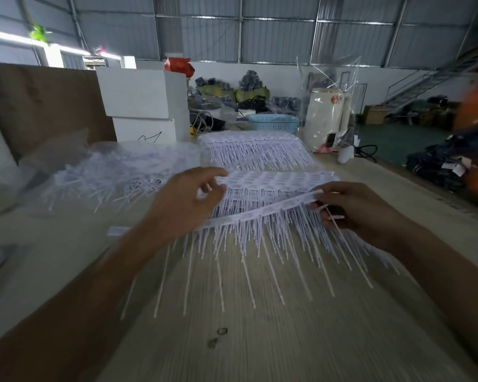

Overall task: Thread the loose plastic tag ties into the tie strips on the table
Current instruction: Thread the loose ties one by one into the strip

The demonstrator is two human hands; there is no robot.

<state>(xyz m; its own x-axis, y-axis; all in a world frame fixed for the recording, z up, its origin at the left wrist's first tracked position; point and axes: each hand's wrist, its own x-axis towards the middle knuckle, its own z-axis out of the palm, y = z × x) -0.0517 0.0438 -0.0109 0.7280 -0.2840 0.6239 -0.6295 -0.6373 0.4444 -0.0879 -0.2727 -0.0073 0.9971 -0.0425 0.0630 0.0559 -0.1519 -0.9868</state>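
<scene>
A long white tie strip [262, 212] with thin ties hanging from it stretches between my hands above the wooden table [260, 340]. My left hand [182, 202] holds its left part with curled fingers. My right hand [356, 210] pinches the strip's right end and also holds a single loose tie [335, 218]. Under the strip lies a stack of threaded strips [282, 180]. A heap of loose plastic tag ties [108, 177] lies on clear plastic at the left. A second stack of strips [254, 150] sits farther back.
White boxes [141, 106] and a brown board [45, 106] stand at the back left. A blue basket [273, 124] and a white appliance in a clear bag [326, 111] sit at the far end. An orange-clad person [475, 106] is at the right edge.
</scene>
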